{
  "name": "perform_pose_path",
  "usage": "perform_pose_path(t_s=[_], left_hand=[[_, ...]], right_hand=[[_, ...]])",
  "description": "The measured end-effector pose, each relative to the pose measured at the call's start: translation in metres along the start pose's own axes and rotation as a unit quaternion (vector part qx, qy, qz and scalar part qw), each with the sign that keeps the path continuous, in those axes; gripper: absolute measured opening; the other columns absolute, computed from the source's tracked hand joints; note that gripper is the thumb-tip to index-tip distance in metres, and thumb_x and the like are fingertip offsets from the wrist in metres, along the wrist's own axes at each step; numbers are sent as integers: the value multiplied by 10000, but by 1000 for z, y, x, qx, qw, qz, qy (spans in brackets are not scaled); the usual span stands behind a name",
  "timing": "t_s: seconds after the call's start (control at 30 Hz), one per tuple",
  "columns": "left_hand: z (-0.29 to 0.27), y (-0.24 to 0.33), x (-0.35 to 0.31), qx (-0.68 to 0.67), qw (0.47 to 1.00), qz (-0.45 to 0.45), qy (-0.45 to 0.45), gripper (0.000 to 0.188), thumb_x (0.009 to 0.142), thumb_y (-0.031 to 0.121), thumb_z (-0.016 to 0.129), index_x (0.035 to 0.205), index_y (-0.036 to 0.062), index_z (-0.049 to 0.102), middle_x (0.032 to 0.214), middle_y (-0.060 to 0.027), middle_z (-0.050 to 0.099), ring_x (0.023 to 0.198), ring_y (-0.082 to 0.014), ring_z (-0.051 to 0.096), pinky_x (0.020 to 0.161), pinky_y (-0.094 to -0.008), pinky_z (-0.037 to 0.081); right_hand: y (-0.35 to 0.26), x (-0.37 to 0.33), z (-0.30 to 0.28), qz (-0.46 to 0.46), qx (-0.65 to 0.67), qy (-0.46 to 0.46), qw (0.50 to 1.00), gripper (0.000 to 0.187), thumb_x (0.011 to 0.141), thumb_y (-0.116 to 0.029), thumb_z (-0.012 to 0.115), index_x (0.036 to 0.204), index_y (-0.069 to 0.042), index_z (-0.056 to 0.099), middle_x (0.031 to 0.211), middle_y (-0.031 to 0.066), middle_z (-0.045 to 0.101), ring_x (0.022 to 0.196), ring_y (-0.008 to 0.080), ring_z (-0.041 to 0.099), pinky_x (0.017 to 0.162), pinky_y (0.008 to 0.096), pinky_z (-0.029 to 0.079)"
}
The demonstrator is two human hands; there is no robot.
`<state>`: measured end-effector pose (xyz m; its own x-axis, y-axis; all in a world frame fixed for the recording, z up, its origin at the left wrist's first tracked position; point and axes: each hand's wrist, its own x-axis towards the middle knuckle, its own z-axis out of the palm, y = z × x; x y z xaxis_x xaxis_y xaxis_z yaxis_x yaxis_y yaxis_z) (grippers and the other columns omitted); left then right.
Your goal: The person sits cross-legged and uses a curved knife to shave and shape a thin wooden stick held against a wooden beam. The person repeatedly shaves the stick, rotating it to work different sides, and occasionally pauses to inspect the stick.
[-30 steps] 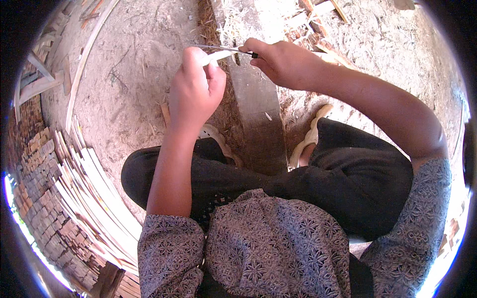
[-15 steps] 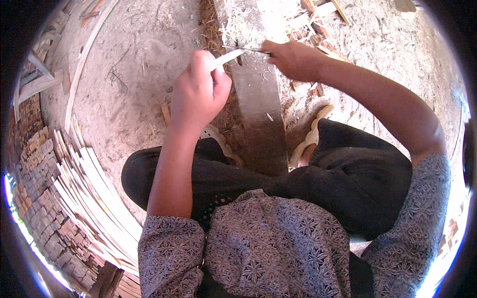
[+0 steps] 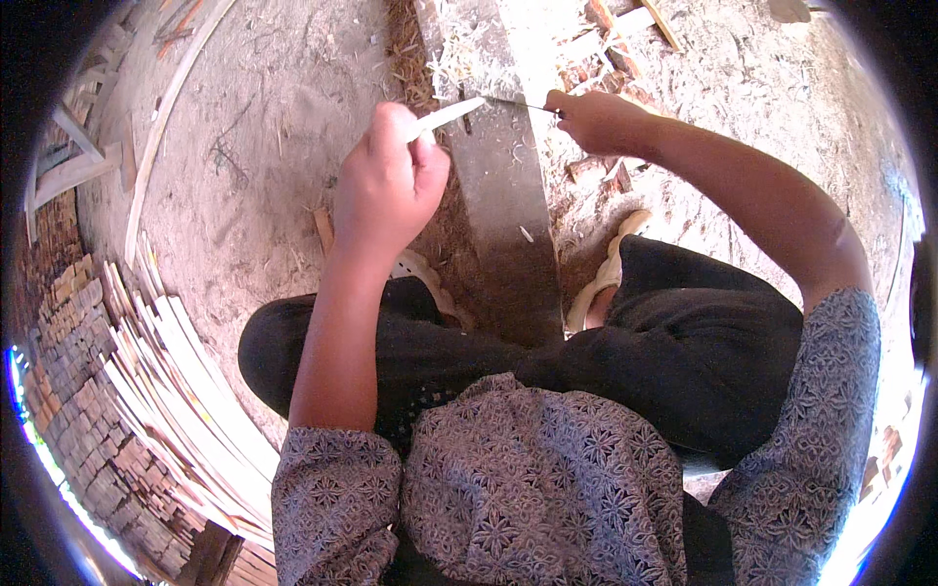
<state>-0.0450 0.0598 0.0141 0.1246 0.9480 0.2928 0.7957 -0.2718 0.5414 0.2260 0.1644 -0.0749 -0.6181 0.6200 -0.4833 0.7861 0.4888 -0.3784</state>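
Note:
My left hand is closed around a pale, narrow wooden stick, whose free end points up and to the right over the plank. My right hand is closed on the handle of a thin knife; the fingers hide most of that handle. The blade points left, its tip at the far end of the stick. Beneath both lies a long grey wooden plank, running away from me between my feet. Curled wood shavings are heaped on its far part.
Long pale wood strips lie at the left, next to stacked small wooden blocks. Wood offcuts and more shavings are scattered on the dirt floor beside the plank. A long curved strip lies farther left.
My right hand has moved to the right with the knife, so less of the blade overlaps the stick. The left hand and the stick have shifted only slightly.

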Motion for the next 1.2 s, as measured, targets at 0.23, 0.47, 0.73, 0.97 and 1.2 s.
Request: perform_pose_path(t_s=[0.23, 0.47, 0.73, 0.97, 1.2], left_hand=[[-8, 4, 0, -24, 997, -71, -2, 183, 913, 90, 622, 994, 37, 467, 707, -189, 618, 645, -398, 656, 556, -481, 506], [-3, 4, 5, -6, 999, -48, -4, 185, 922, 113, 618, 1007, 41, 470, 710, -184, 623, 640, -398, 662, 539, -473, 504], [-5, 3, 1, -2, 999, -53, 0, 176, 929, 112, 615, 999, 47, 467, 681, -164, 622, 618, -378, 665, 527, -463, 502], [-9, -6, 3, -26, 997, -77, 8, 170, 931, 88, 608, 994, 42, 457, 683, -157, 611, 609, -351, 663, 535, -427, 500], [-9, -20, 1, -105, 990, -88, 29, 167, 980, 93, 584, 1036, 24, 443, 860, -182, 672, 735, -286, 715, 640, -379, 560]], right_hand=[[-34, -7, -36, -32, 50, 98, 993, 305, 1041, -216, 510, 1302, -62, 479, 849, 203, 701, 775, 390, 715, 704, 497, 556], [7, 7, -14, -6, -28, -25, 999, 276, 1016, -195, 543, 1209, -4, 492, 840, 200, 688, 841, 364, 718, 694, 469, 577], [-35, -5, -20, 29, 10, -10, 999, 309, 1012, -224, 550, 1283, -90, 489, 908, 250, 692, 870, 434, 707, 734, 524, 570], [-42, -4, -40, -20, 39, 50, 998, 319, 1020, -216, 541, 1283, -59, 450, 827, 250, 684, 772, 418, 704, 648, 516, 549], [14, 12, -26, 5, 5, 17, 1000, 304, 1023, -267, 549, 1261, -79, 553, 1009, 171, 705, 914, 340, 710, 799, 476, 561]])
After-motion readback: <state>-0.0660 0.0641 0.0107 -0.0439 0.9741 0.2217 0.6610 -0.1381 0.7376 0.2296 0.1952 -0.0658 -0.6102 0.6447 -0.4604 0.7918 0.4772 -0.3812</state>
